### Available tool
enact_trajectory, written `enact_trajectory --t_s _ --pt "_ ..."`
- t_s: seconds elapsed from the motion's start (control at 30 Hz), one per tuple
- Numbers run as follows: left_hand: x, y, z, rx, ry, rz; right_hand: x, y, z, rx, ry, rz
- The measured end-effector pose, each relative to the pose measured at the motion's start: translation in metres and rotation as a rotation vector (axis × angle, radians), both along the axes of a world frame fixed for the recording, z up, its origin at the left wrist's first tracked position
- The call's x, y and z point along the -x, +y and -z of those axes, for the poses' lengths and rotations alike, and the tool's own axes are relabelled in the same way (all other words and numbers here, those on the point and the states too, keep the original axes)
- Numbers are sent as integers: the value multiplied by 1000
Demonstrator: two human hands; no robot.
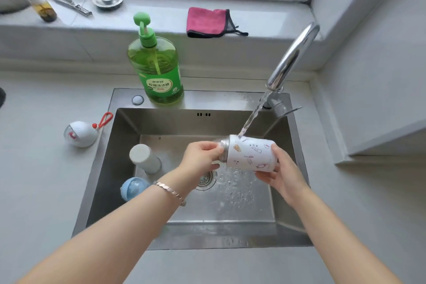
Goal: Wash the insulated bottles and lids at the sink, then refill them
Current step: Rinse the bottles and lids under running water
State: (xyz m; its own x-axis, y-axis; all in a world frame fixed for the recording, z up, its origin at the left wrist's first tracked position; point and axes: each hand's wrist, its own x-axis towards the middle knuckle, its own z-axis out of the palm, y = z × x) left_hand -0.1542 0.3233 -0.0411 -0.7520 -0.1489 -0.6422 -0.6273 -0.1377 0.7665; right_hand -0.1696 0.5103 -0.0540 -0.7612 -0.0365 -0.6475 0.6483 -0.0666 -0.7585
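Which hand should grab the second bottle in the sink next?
Left. The left hand is nearer the second bottle, which sits at the left of the sink. The right hand is across the basin, gripping the printed bottle by its base.

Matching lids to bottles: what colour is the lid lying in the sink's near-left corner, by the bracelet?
Light blue; the lid shows best in the head view.

A bottle (250, 154) lies sideways over the sink (184, 235), under the tap (292, 57).
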Motion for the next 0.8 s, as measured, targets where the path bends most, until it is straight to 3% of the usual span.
enact_trajectory --t_s 0.17,0.37,0.5,0.57,0.67,0.73,0.8 --pt "-1 -20 5 -24 -74 -14 15 -15 -8 -133 131 -108" --pt "-6 -44 9 -222 -170 -142 37 -64 -6 -355 252 -314" --pt "-2 -46 11 -280 -134 -208 32 -86 -9 -354 356 -260" --pt "-1 -42 10 -349 -133 -257 23 -88 -10 -470 418 -254" --pt "-1 -32 9 -426 -161 -316 6 -89 -5 -625 627 -190" --pt "-1 -29 9 -436 -158 -341 1 -83 3 -671 888 -223" --pt "-1 -28 10 -375 -122 -313 1 -71 14 -612 951 -283"
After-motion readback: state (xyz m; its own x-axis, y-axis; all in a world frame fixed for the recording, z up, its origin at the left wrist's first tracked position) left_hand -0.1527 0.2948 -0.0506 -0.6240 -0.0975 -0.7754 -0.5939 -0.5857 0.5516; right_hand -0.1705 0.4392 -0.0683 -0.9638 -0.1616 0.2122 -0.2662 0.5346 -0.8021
